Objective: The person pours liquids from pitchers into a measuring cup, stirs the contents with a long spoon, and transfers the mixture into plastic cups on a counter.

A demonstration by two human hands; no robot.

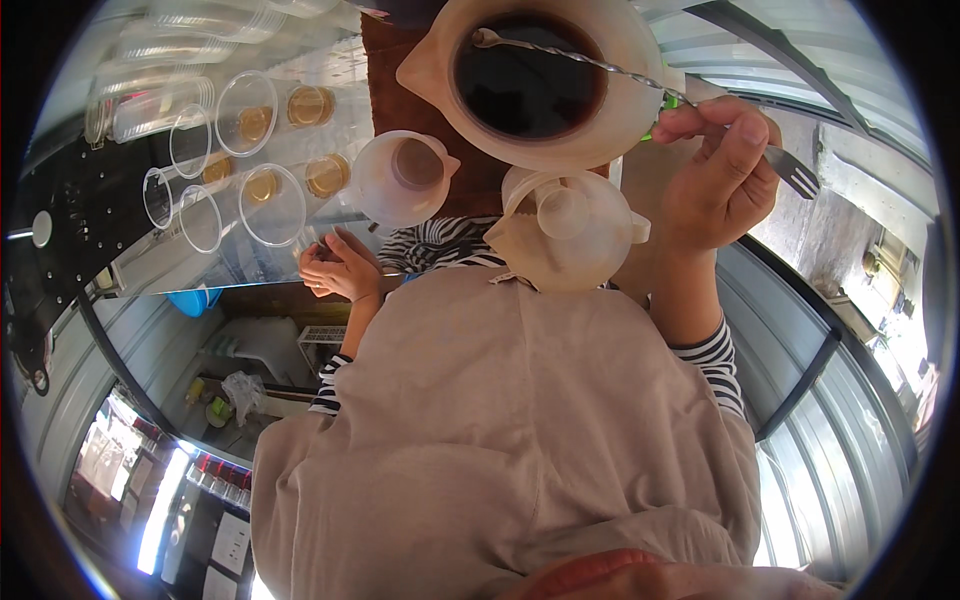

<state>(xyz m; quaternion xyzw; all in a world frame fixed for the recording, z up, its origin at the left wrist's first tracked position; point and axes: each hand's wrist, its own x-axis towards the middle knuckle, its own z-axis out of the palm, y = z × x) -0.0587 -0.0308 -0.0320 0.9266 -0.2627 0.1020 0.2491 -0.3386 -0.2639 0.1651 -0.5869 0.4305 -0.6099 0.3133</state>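
Observation:
My right hand (722, 170) is closed round a long metal bar spoon (620, 68) with a twisted stem and a fork at its upper end. The spoon slants across a big whitish pitcher (430, 72), its bowl over the dark brown liquid (525, 95) inside. Whether the tip touches the liquid I cannot tell. At the counter's near edge my left hand (345, 265) lies with loosely bent fingers and nothing visible in them. Beside it stand several clear plastic cups (272, 205), some with a little amber liquid at the bottom.
A small frosted pitcher (385, 195) stands left of the big one, on the edge of a brown cloth (385, 85). Nearest my apron is another translucent jug (560, 255) with a handle. Stacked clear cups (160, 110) lie at the far left. Below the counter are shelves and a blue container (195, 300).

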